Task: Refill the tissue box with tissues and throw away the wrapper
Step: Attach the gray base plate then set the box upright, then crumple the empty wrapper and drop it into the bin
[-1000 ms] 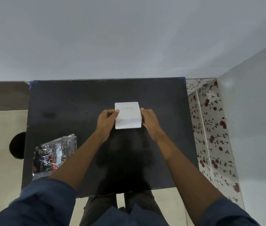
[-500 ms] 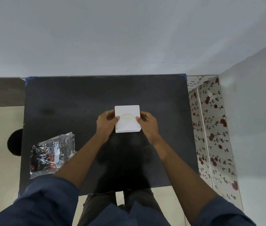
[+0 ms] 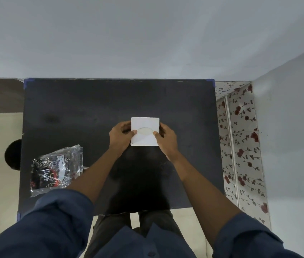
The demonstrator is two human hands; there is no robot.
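tissue box (image 3: 145, 131): white, square, oval slot seen facing up; held over the middle of the black counter (image 3: 73, 112). Whether its base is actually resting on the counter or lifted a bit can't be told from this angle.
left hand (image 3: 119, 135): grip closed on the box's left side, thumb laid over the top next to the oval slot, fingers wrapped down the side.
right hand (image 3: 166, 139): grip closed on the right side the same way, thumb tip pressed on top by the slot's right end.
tissue pack (image 3: 57, 169): shiny black-and-red plastic wrapper, crinkly, laid flat near the counter's front-left corner, well apart from the box and untouched by either hand.
sleeves (image 3: 54, 220): dark blue, pushed up the forearms.
right of counter: rose-patterned panel (image 3: 240, 146) stood against the grey wall.
left of counter: round dark thing (image 3: 13, 154) spotted on the floor, too unclear to be named.
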